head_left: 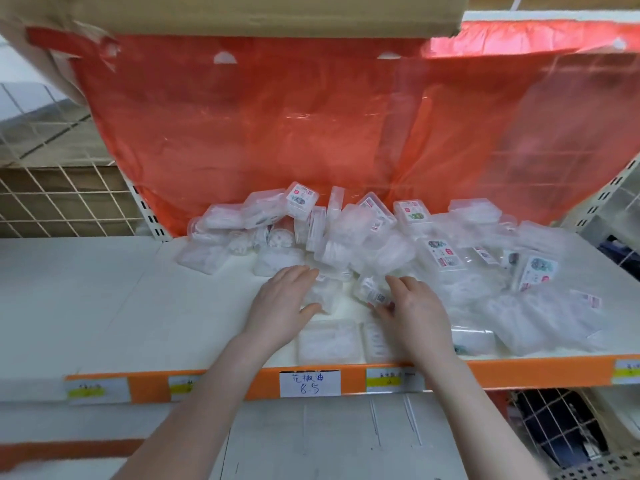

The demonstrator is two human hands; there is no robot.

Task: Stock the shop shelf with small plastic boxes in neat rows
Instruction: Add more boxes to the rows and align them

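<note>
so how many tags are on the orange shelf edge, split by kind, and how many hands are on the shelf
Printed price tags with a yellow-green stripe: 4 (one at the right frame edge, cut off)
Handwritten white paper tag reading 8.5: 1
Bare hands, left hand and right hand, on the clear plastic boxes: 2
Total: 7

Box labels [445, 255] blurred, unreadable; cardboard box [242, 12] cut off at top edge; side price tags [393, 380] illegible.
</note>
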